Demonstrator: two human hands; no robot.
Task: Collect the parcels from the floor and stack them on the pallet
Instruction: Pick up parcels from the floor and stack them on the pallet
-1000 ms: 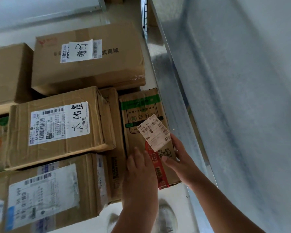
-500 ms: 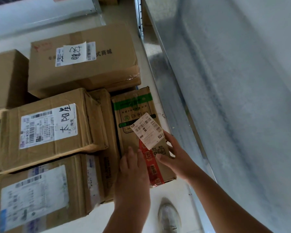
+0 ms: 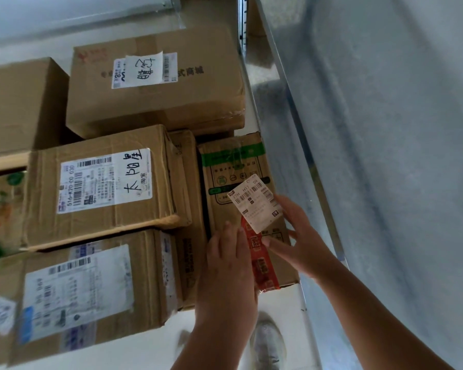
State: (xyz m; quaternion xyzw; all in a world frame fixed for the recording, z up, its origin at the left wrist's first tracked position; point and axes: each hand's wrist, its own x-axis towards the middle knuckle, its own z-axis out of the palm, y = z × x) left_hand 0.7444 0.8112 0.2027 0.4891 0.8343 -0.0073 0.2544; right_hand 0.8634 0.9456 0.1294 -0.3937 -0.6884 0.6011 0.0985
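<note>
I have both hands on the small red parcel (image 3: 262, 259), which lies on the green-printed box (image 3: 235, 166) at the stack's right edge. My left hand (image 3: 226, 259) lies flat along its left side, fingers straight and together; my right hand (image 3: 298, 236) has fingers spread on its right side — whether they curl under, I cannot tell. The risk: this thin packet overhangs the box's near edge, so it could slide off toward my shoe (image 3: 266, 340).

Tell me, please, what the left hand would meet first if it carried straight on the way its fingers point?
Probably the green-printed carton: the left hand points up along its top, beside the red packet. Depth is unclear.
</note>
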